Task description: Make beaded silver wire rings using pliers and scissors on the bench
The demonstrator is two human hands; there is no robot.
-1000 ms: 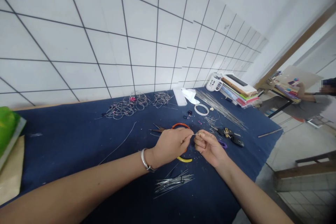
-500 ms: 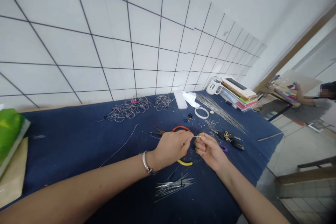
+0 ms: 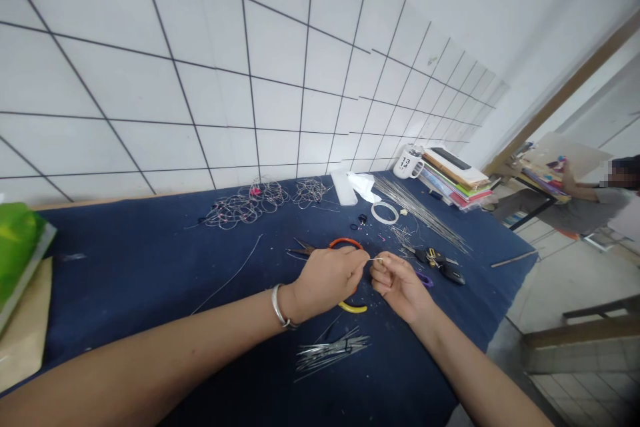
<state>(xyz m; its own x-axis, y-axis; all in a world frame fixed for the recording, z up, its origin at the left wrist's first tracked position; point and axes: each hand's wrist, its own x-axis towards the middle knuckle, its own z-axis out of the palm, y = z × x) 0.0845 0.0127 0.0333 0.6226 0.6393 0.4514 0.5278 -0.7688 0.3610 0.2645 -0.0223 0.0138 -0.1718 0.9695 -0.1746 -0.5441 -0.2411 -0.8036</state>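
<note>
Between my two hands a short piece of thin wire (image 3: 375,259) is stretched just above the cloth. My left hand (image 3: 330,280), a silver bangle at its wrist, is closed and grips the wire's left end. My right hand (image 3: 400,287) pinches the other end between thumb and fingers. Beneath my left hand lies a pair of pliers or cutters with an orange and a yellow handle (image 3: 353,308), partly hidden by the hand. Nearer to me is a bundle of short cut wires (image 3: 333,352). A single curved wire (image 3: 233,277) rests left of the pliers.
On the blue cloth (image 3: 125,267) are tangled wire loops (image 3: 240,207), long straight wires (image 3: 425,213), a tape roll (image 3: 385,213) and keys (image 3: 435,260). A white mug (image 3: 407,163) stands beside stacked books (image 3: 455,177). A green bag (image 3: 20,247) is at left; a person (image 3: 610,200) sits far right.
Both hands keep the same grip on the wire, almost still. The view has shifted only very slightly.
</note>
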